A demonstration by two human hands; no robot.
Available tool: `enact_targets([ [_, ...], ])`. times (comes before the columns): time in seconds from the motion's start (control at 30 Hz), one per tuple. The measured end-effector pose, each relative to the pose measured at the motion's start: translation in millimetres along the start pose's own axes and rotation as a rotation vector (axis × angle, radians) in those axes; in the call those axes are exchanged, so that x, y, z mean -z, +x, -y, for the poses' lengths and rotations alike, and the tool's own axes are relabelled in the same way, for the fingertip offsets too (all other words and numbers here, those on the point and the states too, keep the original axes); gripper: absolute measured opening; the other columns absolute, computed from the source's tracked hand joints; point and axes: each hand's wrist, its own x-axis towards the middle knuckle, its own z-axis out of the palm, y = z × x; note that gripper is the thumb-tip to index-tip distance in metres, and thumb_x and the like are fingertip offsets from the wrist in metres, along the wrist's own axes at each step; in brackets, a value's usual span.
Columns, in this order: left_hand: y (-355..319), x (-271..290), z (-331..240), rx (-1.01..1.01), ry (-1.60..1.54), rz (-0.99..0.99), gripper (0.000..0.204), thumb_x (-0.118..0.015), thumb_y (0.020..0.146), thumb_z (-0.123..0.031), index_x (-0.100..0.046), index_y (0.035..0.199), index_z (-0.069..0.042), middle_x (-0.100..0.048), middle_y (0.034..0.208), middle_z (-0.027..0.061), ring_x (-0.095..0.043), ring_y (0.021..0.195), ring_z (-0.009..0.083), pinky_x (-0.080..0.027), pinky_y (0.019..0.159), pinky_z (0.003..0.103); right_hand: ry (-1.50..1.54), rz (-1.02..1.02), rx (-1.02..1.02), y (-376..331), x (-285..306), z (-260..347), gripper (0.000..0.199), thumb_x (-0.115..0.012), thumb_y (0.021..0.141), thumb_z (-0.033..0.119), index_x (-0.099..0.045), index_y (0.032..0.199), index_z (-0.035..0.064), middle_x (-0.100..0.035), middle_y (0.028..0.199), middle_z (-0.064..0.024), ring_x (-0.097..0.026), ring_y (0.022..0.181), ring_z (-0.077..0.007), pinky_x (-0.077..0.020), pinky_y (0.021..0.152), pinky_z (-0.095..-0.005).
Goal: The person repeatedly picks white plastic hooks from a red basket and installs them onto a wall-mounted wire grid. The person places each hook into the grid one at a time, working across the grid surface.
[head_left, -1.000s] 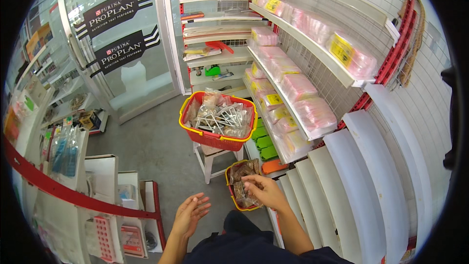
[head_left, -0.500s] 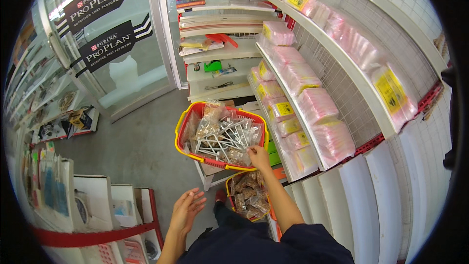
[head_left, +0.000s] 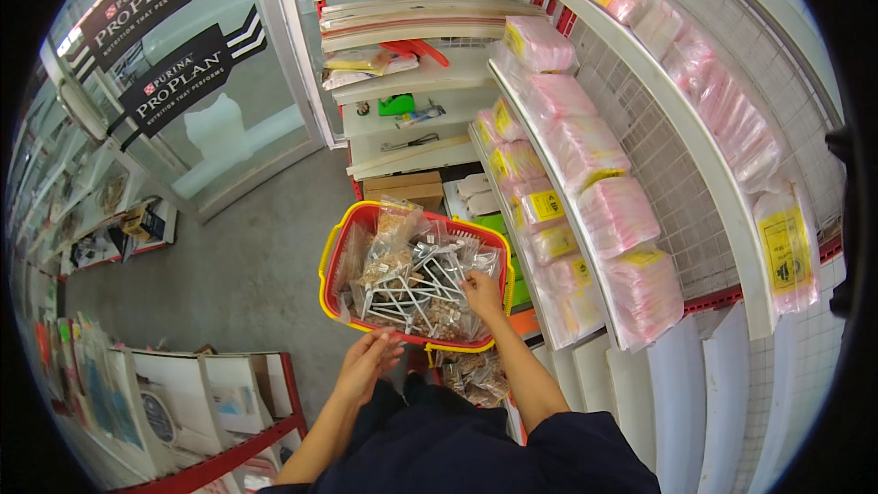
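A red shopping basket [head_left: 494,233] with yellow handles is in front of me. It holds clear bags of brown pellets [head_left: 389,252] and a tangle of white metal hooks [head_left: 402,295]. Over the basket's near right part is my right hand [head_left: 482,298], its fingers pinched together beside the hooks and plastic; what lies between them is too small to make out. My left hand [head_left: 370,361] is by the near rim, palm turned inward, fingers loosely curved and apart with nothing in them. Lower down, partly hidden by the first basket and my right arm, a second basket holds more bagged pellets [head_left: 474,378].
On the right, slanting shelves carry pink plastic packs [head_left: 585,142] with yellow labels. Ahead are shelves with a green item [head_left: 396,105] and red pieces, above a cardboard box [head_left: 402,190]. A glass door [head_left: 238,119] is at the far left; a low red-edged rack [head_left: 229,453] stands near left.
My left hand has moved up and right to the basket's near rim. My view has shifted, with the basket nearer my body. The right hand stays pinched over the basket's right part.
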Motion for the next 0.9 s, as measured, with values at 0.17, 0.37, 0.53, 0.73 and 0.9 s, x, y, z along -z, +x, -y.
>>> enact_targets([
  [0.17,75.5,-4.8,-4.0,-0.261,0.484,-0.003,0.03,-0.06,0.093,-0.022,-0.061,0.116,-0.002,-0.065,0.105,0.008,-0.064,0.091,0.0199,-0.05,0.079,0.033,0.507,-0.058,-0.061,-18.9,14.2,2.5,0.014,-0.064,0.09,0.012,-0.062,0.09,-0.001,-0.063,0.073,-0.0042,-0.06,0.067,-0.0111,-0.0483,0.063,-0.025],
  [0.37,188.9,-36.3,-12.1,-0.703,1.292,-0.044,0.023,-0.067,0.081,-0.015,-0.068,0.097,0.001,-0.066,0.097,0.0179,-0.064,0.085,0.0345,-0.052,0.077,0.039,0.578,-0.186,-0.038,-47.7,40.0,14.8,0.015,-0.064,0.09,0.015,-0.064,0.092,-0.0002,-0.059,0.066,-0.0025,-0.053,0.058,-0.0095,-0.0414,0.055,-0.0254],
  [0.53,240.2,-48.1,-0.1,-0.596,1.764,-0.107,0.014,-0.064,0.077,-0.011,-0.07,0.088,-0.004,-0.067,0.092,0.0192,-0.065,0.083,0.0372,-0.052,0.079,0.046,0.493,-0.026,-0.133,-81.6,71.6,25.5,0.014,-0.065,0.091,0.015,-0.066,0.096,0.0027,-0.054,0.065,0.0053,-0.048,0.057,-0.0039,-0.0394,0.053,-0.0213],
  [0.73,242.9,-40.7,-4.3,-0.696,1.824,-0.113,0.012,-0.061,0.078,-0.012,-0.07,0.085,-0.008,-0.067,0.087,0.0139,-0.065,0.086,0.0318,-0.047,0.074,0.045,0.446,0.059,-0.165,-107.0,98.5,37.9,0.019,-0.067,0.089,0.018,-0.068,0.097,0.0012,-0.057,0.067,0.0041,-0.046,0.057,-0.0043,-0.0376,0.052,-0.0228],
  [0.9,223.3,-55.5,-28.8,-1.2,1.227,-0.134,0.01,-0.062,0.079,-0.002,-0.064,0.088,-0.004,-0.063,0.086,0.0152,-0.062,0.081,0.0357,-0.047,0.072,0.044,0.643,0.017,-0.282,-126.7,112.8,51.7,0.021,-0.066,0.09,0.02,-0.069,0.1,0.0013,-0.058,0.068,0.0022,-0.047,0.059,-0.005,-0.037,0.052,-0.0227],
])
